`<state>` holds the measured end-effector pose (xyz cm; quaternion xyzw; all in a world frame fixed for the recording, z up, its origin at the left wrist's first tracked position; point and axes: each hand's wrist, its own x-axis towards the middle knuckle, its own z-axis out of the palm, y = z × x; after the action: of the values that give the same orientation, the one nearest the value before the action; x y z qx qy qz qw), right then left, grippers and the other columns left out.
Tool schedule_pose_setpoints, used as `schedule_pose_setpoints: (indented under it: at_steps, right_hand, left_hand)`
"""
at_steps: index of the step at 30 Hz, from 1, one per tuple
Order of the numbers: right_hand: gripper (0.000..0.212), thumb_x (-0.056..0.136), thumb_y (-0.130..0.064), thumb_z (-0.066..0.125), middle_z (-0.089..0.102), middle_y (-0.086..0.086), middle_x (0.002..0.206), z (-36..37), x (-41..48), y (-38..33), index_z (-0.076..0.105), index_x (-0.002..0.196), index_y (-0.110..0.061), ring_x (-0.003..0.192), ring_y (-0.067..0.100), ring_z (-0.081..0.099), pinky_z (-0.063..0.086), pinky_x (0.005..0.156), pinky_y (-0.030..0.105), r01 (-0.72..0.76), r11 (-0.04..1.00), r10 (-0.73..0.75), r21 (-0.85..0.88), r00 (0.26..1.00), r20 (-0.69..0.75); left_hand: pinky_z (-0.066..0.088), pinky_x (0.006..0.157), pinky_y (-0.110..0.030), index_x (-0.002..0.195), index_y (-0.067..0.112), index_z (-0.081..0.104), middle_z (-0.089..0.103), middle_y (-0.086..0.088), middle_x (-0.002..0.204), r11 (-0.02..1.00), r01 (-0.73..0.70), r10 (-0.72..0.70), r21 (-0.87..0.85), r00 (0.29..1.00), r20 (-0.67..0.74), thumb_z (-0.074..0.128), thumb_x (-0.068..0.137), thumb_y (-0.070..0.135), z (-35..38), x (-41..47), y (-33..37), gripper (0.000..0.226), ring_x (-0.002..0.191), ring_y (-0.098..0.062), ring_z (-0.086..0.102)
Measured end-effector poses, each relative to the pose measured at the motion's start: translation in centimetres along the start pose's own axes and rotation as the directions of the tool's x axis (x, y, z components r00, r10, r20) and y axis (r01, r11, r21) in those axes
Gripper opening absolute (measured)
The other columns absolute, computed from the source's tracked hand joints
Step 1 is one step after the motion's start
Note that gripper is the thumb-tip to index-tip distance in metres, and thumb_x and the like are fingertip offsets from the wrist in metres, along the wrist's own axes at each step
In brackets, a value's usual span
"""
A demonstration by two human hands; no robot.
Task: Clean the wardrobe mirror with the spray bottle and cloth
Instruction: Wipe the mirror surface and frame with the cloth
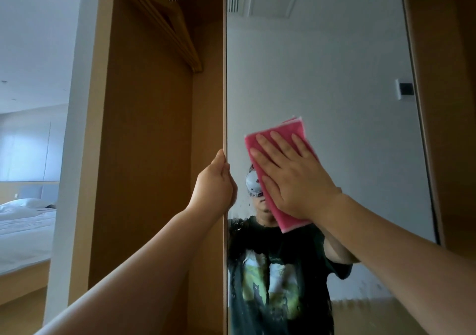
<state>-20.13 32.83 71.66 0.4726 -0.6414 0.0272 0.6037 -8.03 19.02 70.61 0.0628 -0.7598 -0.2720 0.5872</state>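
Observation:
The wardrobe mirror (322, 77) fills the right half of the view, mounted on an open door. My right hand (293, 177) lies flat with straight fingers on a folded pink cloth (257, 141), pressing it against the glass at mid height. My left hand (219, 182) grips the mirror door's left edge, fingers curled round it. Wet streaks and droplets cover the lower mirror (239, 257). No spray bottle is in view.
The open wardrobe (144, 154) stands to the left with several wooden hangers (170, 30) on a rail. A bed with white linen (23, 226) lies at the far left. A wooden panel (453, 128) borders the mirror on the right.

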Motion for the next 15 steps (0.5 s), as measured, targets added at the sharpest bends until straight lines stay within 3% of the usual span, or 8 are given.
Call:
schedule_pose_setpoints:
  at_steps: [2, 4, 7, 11, 15]
  right_hand:
    - [0.059, 0.1, -0.042, 0.013, 0.02, 0.006, 0.16, -0.5, 2.5, 0.6, 0.023, 0.153, -0.018, 0.148, 0.028, 0.014, 0.003, 0.12, 0.048, -0.033, 0.999, 0.033, -0.005, 0.999, -0.005]
    - [0.059, 0.099, -0.041, 0.013, 0.017, 0.006, 0.161, -1.0, 5.3, 1.3, 0.02, 0.154, -0.019, 0.149, 0.028, 0.012, 0.001, 0.12, 0.047, -0.063, 0.998, 0.063, -0.006, 0.998, -0.025]
    - [0.061, 0.098, -0.042, 0.011, 0.014, 0.005, 0.162, -1.8, 9.6, 2.2, 0.017, 0.154, -0.021, 0.149, 0.028, 0.01, 0.0, 0.119, 0.048, -0.108, 0.994, 0.108, -0.006, 0.992, -0.06]
    - [0.061, 0.098, -0.043, 0.008, 0.01, 0.005, 0.163, -2.2, 12.9, 2.5, 0.013, 0.155, -0.021, 0.15, 0.028, 0.007, -0.003, 0.118, 0.046, -0.141, 0.99, 0.14, -0.012, 0.986, -0.093]
    - [0.061, 0.098, -0.042, 0.01, 0.013, 0.006, 0.162, -2.1, 13.1, 2.2, 0.015, 0.155, -0.02, 0.149, 0.03, 0.009, 0.0, 0.118, 0.049, -0.143, 0.99, 0.14, -0.017, 0.984, -0.113]
  left_hand:
    - [0.033, 0.055, 0.006, 0.138, 0.014, 0.046, 0.056, 0.019, 0.085, 1.0, 0.0, 0.0, 0.001, 1.0, -0.003, 0.035, 0.102, 0.014, 0.0, 0.0, 0.1, 0.037, 0.066, 0.018, 0.052]
    - [0.035, 0.056, 0.004, 0.131, 0.019, 0.051, 0.064, 0.007, 0.096, 1.0, -0.008, 0.008, -0.006, 1.0, 0.003, 0.034, 0.102, 0.013, -0.1, 0.0, 0.2, 0.034, 0.069, 0.004, 0.054]
    - [0.037, 0.052, 0.002, 0.106, 0.033, 0.052, 0.055, 0.011, 0.08, 0.997, -0.001, 0.003, -0.074, 1.0, 0.027, 0.034, 0.102, 0.011, -0.4, -0.1, 0.4, 0.029, 0.06, 0.006, 0.052]
    - [0.039, 0.05, 0.001, 0.135, 0.02, 0.046, 0.057, 0.013, 0.078, 1.0, -0.003, 0.004, -0.023, 0.998, 0.061, 0.032, 0.103, 0.013, -0.7, -0.3, 0.3, 0.036, 0.054, 0.019, 0.05]
    - [0.039, 0.047, -0.001, 0.134, 0.014, 0.046, 0.057, 0.009, 0.074, 1.0, -0.009, 0.01, -0.016, 0.998, 0.065, 0.032, 0.103, 0.011, -0.7, -0.3, 0.3, 0.035, 0.051, 0.016, 0.051]
